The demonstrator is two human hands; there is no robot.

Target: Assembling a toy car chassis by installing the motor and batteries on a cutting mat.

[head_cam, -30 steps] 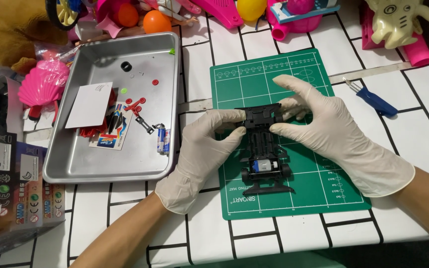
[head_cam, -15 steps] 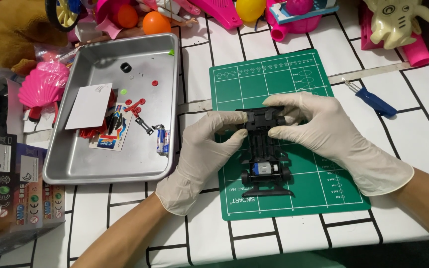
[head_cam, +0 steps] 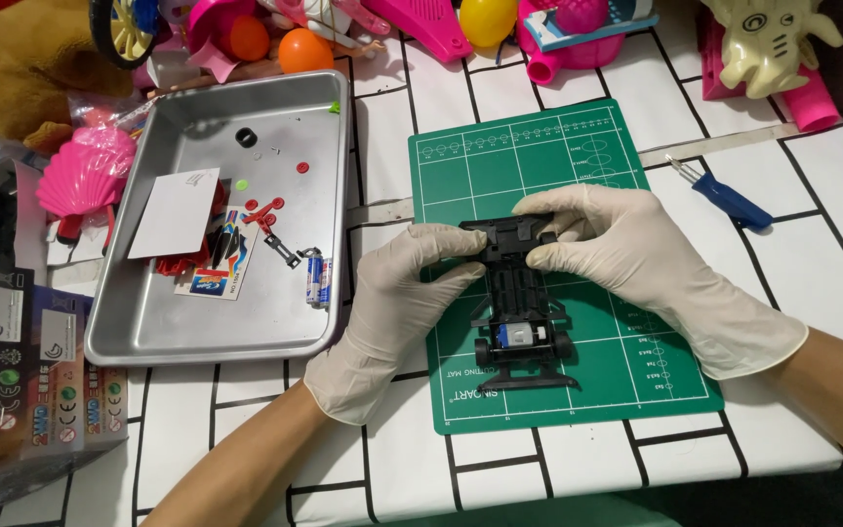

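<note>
Nearest me, my forearms come in from six o'clock over the white table with black grid lines (head_cam: 246,410). The black plastic toy car chassis (head_cam: 524,312) lies lengthwise on the green cutting mat (head_cam: 470,166), its rear end with a small silver-and-blue motor and two small black wheels pointing toward me.

My left hand (head_cam: 392,312), in a cream latex glove, comes in from seven o'clock; its thumb and fingertips pinch the far-left corner of the chassis. My right hand (head_cam: 656,263), gloved the same, comes in from four o'clock with fingers pressed together and curled over the far-right end of the frame. Both hands grip the front end; I cannot tell what the fingertips work at underneath.

I judge the build to be partway: the motor and rear wheels sit in place, but I see no front wheels and no body shell on the frame.

At nine to ten o'clock from the mat sits a shallow metal tray (head_cam: 129,337) holding loose parts: a white card (head_cam: 173,213), small red plastic pieces (head_cam: 263,212), two small batteries (head_cam: 316,278), a black ring (head_cam: 246,137) and a printed sticker sheet (head_cam: 217,268). So plenty appears left to fit.

At two o'clock lies a blue-handled screwdriver (head_cam: 724,200), untouched. Along twelve o'clock, colourful plastic toys (head_cam: 500,24) crowd the table's far edge.
</note>
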